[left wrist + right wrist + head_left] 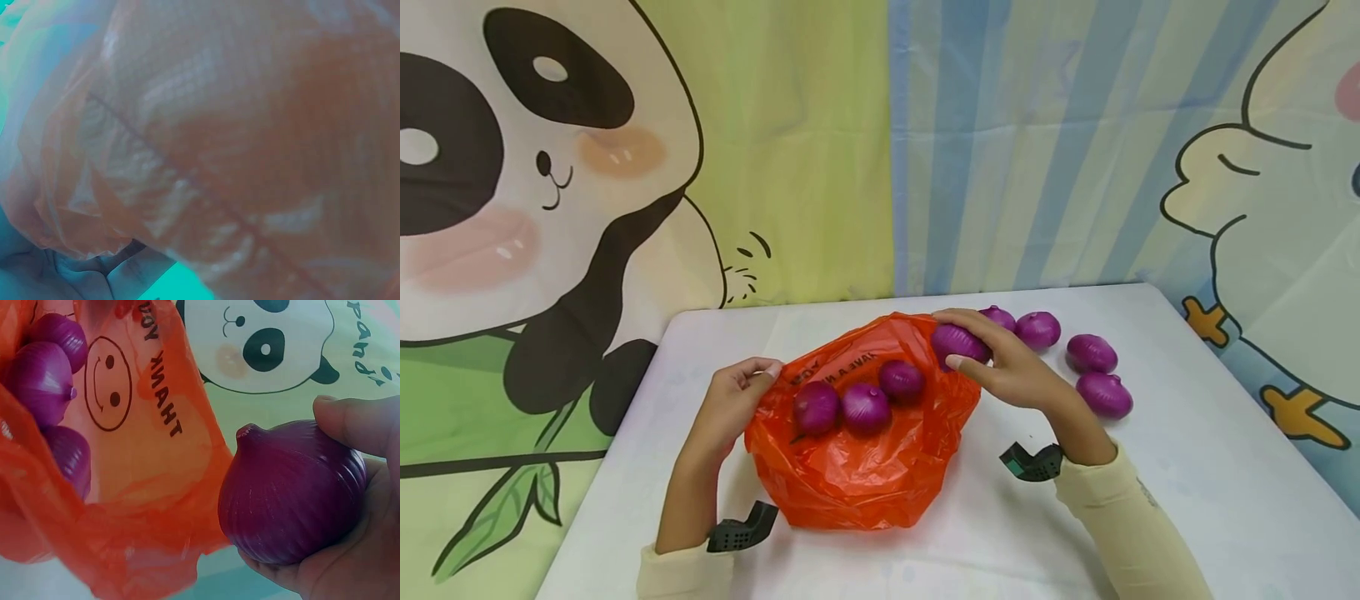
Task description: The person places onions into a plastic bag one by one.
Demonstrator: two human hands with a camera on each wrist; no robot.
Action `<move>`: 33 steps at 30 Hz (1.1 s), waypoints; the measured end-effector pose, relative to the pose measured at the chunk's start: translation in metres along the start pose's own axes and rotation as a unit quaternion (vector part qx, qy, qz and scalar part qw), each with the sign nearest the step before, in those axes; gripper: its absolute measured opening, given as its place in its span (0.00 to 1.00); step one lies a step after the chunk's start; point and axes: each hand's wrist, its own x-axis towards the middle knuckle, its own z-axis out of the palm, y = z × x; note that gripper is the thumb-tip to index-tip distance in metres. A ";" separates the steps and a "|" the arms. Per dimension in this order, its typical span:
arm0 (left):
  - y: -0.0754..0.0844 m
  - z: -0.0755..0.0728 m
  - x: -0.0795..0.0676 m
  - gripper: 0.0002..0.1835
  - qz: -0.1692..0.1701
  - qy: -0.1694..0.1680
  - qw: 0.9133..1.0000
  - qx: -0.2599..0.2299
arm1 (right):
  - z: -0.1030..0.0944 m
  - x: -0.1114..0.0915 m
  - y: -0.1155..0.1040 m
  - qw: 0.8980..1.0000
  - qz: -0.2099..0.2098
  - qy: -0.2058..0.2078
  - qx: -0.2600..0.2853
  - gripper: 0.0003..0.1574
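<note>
A red plastic bag [865,492] lies with its mouth spread, and three purple onions [866,408] sit inside it. My left hand [735,410] pinches the bag's left rim between thumb and fingers; in the left wrist view the bag's film [250,150] covers most of the picture. At the bag's right rim, my right hand [1000,360] grips another onion [292,492], thumb on one side and fingers on the other. In the right wrist view that onion is beside the bag's opening, its stem end toward the bag.
Several more onions [1092,354] lie on the white table [1180,450] behind and to the right of my right hand. A cloth backdrop [820,150] with cartoon animals hangs behind the table's far edge.
</note>
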 end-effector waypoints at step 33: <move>0.004 0.001 -0.001 0.16 -0.009 -0.005 1.000 -0.004 | 0.034 0.056 -0.012 0.994 -0.036 -0.104 -0.023 0.30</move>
